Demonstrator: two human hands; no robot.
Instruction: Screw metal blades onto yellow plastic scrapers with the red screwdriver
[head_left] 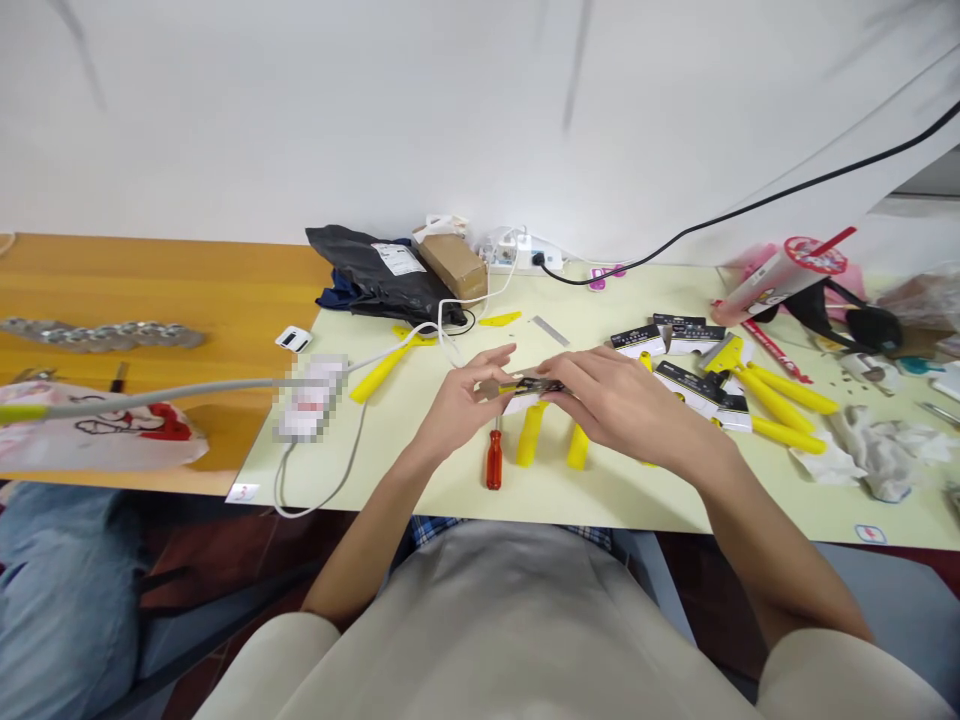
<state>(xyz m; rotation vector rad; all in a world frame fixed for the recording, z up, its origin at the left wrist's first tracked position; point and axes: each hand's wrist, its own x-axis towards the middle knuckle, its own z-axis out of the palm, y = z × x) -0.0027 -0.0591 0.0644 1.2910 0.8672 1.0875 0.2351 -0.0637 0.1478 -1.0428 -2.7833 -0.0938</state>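
Observation:
Between my hands, over the pale table, is a small black-and-white packet (523, 401), partly hidden by my fingers. My left hand (459, 405) pinches its left end with thumb and fingers. On the other end, the fingers of my right hand (619, 400) are closed from above. Just below lie a red-handled screwdriver (493, 466) and two yellow handles, a left handle (529, 440) and a right handle (577, 447), their upper ends covered by the packet and my right hand. Right of my right hand, several similar packets (686, 385) lie beside a yellow scraper (727, 355).
A yellow tool (382, 368) and a metal strip (551, 331) lie behind my hands. Cables cross from a power strip (525, 250) near a black bag (382, 275) and cardboard box (454, 265). A tilted cup (780, 280) and crumpled tissue (877, 450) are right. A person's jeans (67, 600) show left.

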